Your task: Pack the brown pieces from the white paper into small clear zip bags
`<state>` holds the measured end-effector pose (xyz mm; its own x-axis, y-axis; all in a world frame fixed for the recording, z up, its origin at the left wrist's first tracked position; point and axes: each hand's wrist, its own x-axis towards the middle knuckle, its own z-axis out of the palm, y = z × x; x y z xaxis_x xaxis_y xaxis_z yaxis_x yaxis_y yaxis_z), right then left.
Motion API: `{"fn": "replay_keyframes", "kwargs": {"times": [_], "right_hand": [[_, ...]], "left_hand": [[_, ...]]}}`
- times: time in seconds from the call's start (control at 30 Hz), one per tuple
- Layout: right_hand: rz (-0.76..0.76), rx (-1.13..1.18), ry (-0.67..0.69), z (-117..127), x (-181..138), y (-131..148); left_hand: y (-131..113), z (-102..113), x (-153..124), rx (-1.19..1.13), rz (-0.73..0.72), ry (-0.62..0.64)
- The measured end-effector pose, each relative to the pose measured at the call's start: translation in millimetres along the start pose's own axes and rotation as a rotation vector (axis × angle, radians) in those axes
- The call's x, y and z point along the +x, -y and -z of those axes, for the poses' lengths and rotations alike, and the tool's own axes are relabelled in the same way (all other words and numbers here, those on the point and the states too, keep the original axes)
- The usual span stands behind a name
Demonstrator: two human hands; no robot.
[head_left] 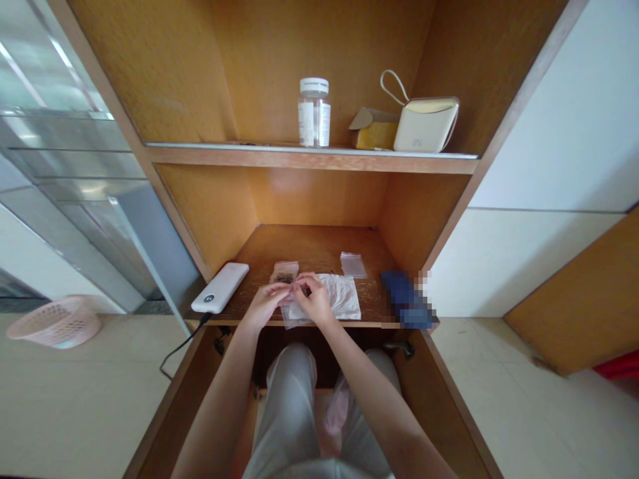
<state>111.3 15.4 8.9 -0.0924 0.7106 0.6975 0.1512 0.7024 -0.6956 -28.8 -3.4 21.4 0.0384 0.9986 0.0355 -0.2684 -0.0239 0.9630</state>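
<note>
My left hand (267,301) and my right hand (310,297) meet over the lower wooden shelf (319,249), fingers pinched together on a small clear plastic bag (292,313). What is inside the bag is too small to make out. Beneath the hands lies a white tissue sheet (342,296). A second small bag with dark contents (285,271) rests just behind my left hand. A third, empty-looking clear bag (353,264) lies further back to the right.
A white power bank (220,287) with a black cable sits at the shelf's left front. A blue object (405,297) lies at the right. On the upper shelf stand a white-capped jar (314,112), a small cardboard box (373,129) and a cream pouch (425,124). A pink basket (54,322) stands on the floor left.
</note>
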Motion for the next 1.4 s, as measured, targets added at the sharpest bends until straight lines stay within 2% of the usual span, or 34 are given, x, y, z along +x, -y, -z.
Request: {"fn": "replay_keyframes", "kwargs": {"times": [0.5,0.73,0.97,1.17,1.4], "right_hand": [[-0.022,-0.036,0.024,-0.3,0.8,1.3],[-0.043,-0.008,-0.025,0.2,0.8,0.7],[-0.050,-0.001,-0.030,1.4,1.0,2.4],[-0.049,-0.004,-0.032,2.0,1.8,4.4],[-0.124,0.028,-0.165,3.2,0.9,7.5]], "left_hand": [[6.0,4.3,3.0,0.091,-0.022,-0.027],[2.1,1.0,2.3,-0.037,0.016,0.025],[3.3,6.0,1.5,0.017,0.036,0.096],[3.4,6.6,1.8,-0.009,0.050,0.107],[2.4,5.2,3.3,-0.070,0.071,0.081]]}}
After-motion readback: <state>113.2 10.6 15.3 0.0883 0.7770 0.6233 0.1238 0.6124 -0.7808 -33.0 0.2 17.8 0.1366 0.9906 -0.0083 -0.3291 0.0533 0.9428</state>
